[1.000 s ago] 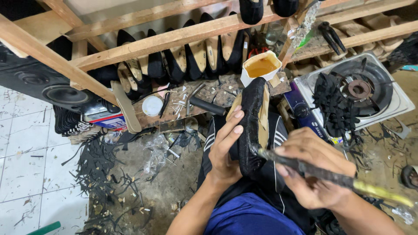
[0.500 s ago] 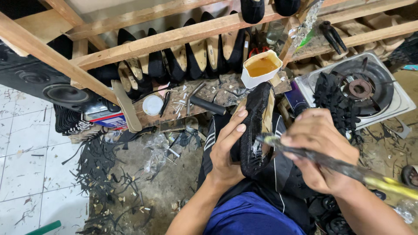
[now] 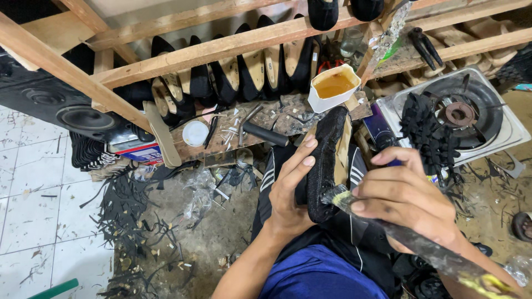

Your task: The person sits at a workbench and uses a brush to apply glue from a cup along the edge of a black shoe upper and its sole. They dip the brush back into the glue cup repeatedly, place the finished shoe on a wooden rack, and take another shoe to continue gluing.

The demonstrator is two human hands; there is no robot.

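My left hand (image 3: pixel 292 188) grips a black shoe upper (image 3: pixel 327 160) mounted on a pale last, held upright over my lap. My right hand (image 3: pixel 407 199) holds a long glue-stained brush (image 3: pixel 421 249), and its bristle tip touches the lower right side of the shoe. A white container of amber glue (image 3: pixel 333 86) stands just beyond the shoe's toe on the low workbench.
A wooden rack (image 3: pixel 221 47) holds a row of black shoes with tan insoles. A black-handled hammer (image 3: pixel 265 133) and a white lid (image 3: pixel 195 133) lie on the bench. A gas stove (image 3: pixel 465 113) with black pieces sits right. A speaker (image 3: pixel 61 108) stands left; scraps litter the floor.
My right hand has drawn the brush down along the shoe's side towards its lower end. My left hand keeps its hold on the shoe, which has shifted slightly.
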